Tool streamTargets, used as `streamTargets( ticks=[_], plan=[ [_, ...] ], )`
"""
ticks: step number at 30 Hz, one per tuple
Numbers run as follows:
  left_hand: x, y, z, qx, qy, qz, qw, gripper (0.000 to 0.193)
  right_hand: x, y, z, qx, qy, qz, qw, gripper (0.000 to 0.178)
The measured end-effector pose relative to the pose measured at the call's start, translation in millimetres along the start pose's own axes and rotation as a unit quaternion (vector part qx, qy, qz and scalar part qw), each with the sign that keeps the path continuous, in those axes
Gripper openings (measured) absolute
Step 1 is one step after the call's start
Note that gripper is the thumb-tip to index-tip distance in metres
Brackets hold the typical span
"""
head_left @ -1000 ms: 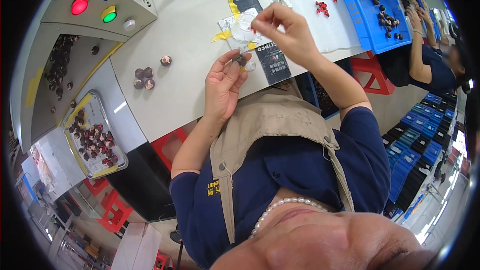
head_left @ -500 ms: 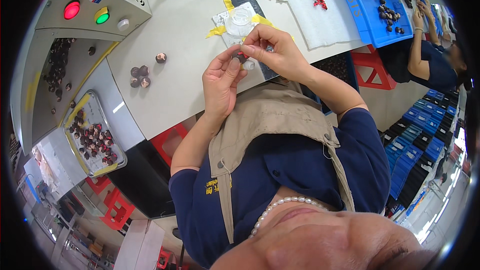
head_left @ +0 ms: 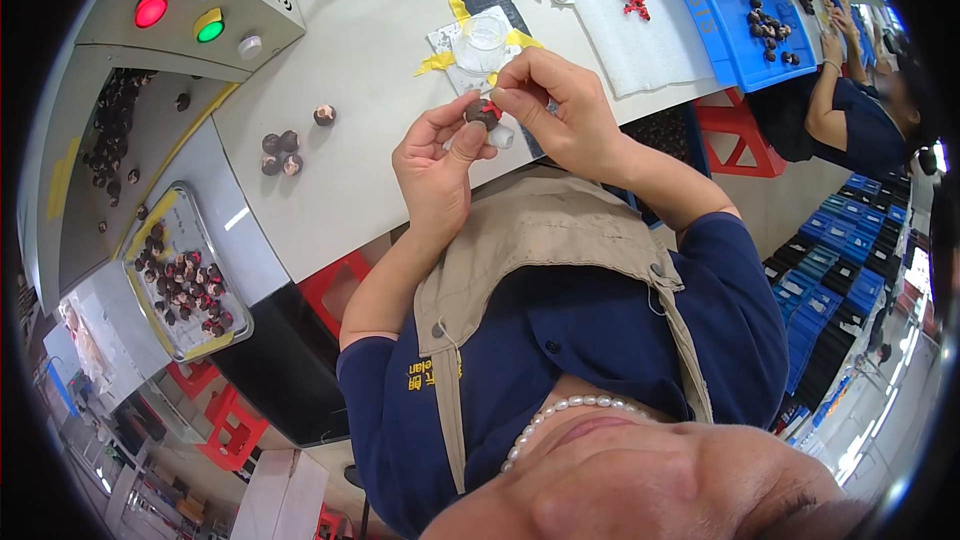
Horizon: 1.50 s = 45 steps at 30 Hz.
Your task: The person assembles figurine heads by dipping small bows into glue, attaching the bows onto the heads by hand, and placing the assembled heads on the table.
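My left hand (head_left: 432, 168) is closed round a small dark-brown doll head (head_left: 480, 113), held just over the table's near edge. A red piece (head_left: 492, 108), perhaps a bow, lies against the head, and the fingers of my right hand (head_left: 568, 110) pinch there. Whether they grip the red piece itself is partly hidden. Just under the head, by my left fingertips, is a small white cylindrical piece (head_left: 502, 136). Beyond my hands, a clear round dish (head_left: 483, 40) sits on a pad fixed with yellow tape. Several brown doll heads (head_left: 289, 140) stand on the table to the left.
At far left is a machine with red and green lights (head_left: 150, 8), with more heads inside. Below it lies a metal tray (head_left: 240, 325) of heads. Red pieces (head_left: 635, 5) lie on a white mat, beside a blue bin (head_left: 715, 40). A co-worker (head_left: 850, 110) sits at right.
The doll head has turned in my left hand, so more of its brown surface and the red piece shows. My right hand has shifted slightly right and its fingers have curled more.
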State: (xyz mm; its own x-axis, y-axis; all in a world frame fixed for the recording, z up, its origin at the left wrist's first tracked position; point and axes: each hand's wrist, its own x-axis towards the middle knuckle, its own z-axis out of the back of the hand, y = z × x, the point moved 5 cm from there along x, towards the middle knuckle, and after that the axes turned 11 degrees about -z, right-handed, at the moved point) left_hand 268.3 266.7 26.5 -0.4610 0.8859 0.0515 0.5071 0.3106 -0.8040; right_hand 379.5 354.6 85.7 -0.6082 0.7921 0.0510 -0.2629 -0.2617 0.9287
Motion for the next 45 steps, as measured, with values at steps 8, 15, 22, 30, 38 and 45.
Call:
streamTargets(
  ticks=[8, 15, 22, 30, 38, 45],
  plan=[
    [3, -11, 0, 0.076, 0.037, -0.067, 0.994, 0.03, -5, -5, -12, 0.047, 0.01, 0.025, 0.999, 0.008],
    [12, 8, 3, 0.017, 0.045, 0.038, 0.998, 0.031, -2, -17, -10, 0.018, -0.023, 0.054, 0.998, 0.012],
    [10, 19, -16, -0.139, 0.064, 0.195, 0.969, 0.043, -3, -19, 0, -0.043, -0.081, 0.122, 0.988, 0.032],
    [14, 31, -29, -0.089, 0.111, 0.216, 0.966, 0.045, -9, -20, 20, -0.098, -0.07, 0.132, 0.984, 0.034],
    [18, 24, -27, -0.088, 0.073, 0.109, 0.987, 0.036, -21, -22, 30, -0.06, -0.13, 0.175, 0.974, 0.051],
    [13, -91, 140, 0.08, -0.141, -0.18, 0.97, 0.035, -8, -96, 128, -0.23, -0.352, 0.069, 0.905, 0.009]
  ],
)
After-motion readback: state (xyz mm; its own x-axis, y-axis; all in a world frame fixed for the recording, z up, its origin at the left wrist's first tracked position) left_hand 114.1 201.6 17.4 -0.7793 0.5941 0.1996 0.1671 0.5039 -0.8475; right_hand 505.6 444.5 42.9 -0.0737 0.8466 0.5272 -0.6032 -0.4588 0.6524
